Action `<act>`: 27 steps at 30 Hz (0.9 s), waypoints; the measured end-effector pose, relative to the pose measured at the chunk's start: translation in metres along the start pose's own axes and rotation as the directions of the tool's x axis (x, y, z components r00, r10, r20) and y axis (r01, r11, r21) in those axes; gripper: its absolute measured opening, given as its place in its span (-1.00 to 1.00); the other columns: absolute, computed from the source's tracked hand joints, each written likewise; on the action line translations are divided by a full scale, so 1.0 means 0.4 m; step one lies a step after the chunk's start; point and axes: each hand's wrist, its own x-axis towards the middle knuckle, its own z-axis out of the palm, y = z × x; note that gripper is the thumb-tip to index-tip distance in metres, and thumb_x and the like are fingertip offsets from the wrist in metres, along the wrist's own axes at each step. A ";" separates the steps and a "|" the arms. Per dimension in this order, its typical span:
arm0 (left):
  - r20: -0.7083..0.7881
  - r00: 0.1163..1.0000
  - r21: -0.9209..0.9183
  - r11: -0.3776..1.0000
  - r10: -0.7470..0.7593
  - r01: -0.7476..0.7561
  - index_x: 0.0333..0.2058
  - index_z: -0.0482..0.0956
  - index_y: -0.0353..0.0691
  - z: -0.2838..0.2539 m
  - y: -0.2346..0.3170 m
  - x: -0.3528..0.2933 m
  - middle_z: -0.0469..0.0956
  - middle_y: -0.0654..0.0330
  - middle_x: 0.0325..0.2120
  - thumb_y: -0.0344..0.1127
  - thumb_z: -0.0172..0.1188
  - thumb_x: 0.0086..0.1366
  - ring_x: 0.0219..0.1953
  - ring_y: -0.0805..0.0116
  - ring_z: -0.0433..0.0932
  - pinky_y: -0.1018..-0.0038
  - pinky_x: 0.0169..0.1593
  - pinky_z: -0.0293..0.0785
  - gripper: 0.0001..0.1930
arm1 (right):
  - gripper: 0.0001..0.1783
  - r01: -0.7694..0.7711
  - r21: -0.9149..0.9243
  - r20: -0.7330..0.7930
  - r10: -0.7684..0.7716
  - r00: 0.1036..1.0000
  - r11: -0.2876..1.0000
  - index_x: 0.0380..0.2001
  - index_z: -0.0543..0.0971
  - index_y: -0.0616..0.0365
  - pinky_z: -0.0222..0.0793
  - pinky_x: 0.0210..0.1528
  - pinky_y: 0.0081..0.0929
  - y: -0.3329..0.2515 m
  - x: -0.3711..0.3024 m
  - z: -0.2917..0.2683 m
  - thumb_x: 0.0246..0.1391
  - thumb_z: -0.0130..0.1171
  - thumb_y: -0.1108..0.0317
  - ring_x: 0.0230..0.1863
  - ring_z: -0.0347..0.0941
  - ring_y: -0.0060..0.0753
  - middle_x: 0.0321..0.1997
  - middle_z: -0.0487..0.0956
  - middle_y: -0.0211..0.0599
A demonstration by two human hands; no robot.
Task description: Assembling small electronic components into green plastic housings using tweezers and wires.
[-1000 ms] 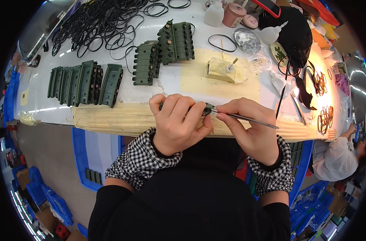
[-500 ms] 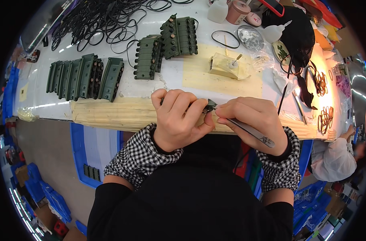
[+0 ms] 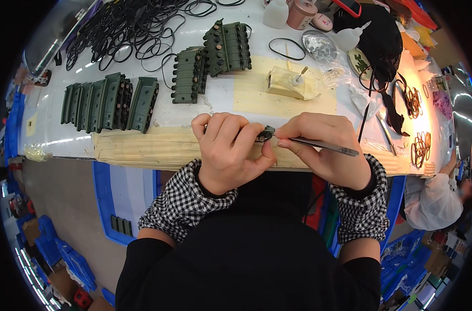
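Observation:
At the table's near edge, my left hand (image 3: 229,151) is closed round a dark-green plastic wheeled part (image 3: 265,135). Most of that part is hidden by the fingers; only its right end shows. My right hand (image 3: 326,147) pinches metal tweezers (image 3: 331,147), their tips at the part's exposed end. Whether the tips grip anything is too small to tell. Similar green parts with rows of small round wheels stand in a row (image 3: 98,103) at the left. More of them stand in a cluster (image 3: 189,78) and a stack (image 3: 227,47) beyond my hands.
Tangled black rubber loops (image 3: 127,31) cover the far left. A tape-covered block (image 3: 293,84) with an upright stick stands ahead. A dish of small parts (image 3: 318,45), a squeeze bottle (image 3: 352,37) and a black bag (image 3: 373,44) crowd the right. A blue tray (image 3: 105,202) lies below the table.
The rear end of the tweezers has risen, so they lie flatter. My right hand has turned slightly with them, while my left hand keeps its hold on the green part.

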 end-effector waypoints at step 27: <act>-0.073 0.997 -0.021 1.000 0.012 -0.014 -0.45 0.58 -0.12 -0.030 0.030 0.051 0.42 0.29 -0.53 -0.31 0.32 -0.28 -0.44 0.30 0.39 0.36 -0.20 0.20 -0.71 | -0.82 0.032 0.150 -0.468 0.042 0.883 0.988 -0.34 0.60 0.29 0.45 -0.25 -0.47 -0.024 -0.080 0.047 -0.03 0.34 0.47 -0.33 0.56 -0.27 -0.36 0.62 -0.16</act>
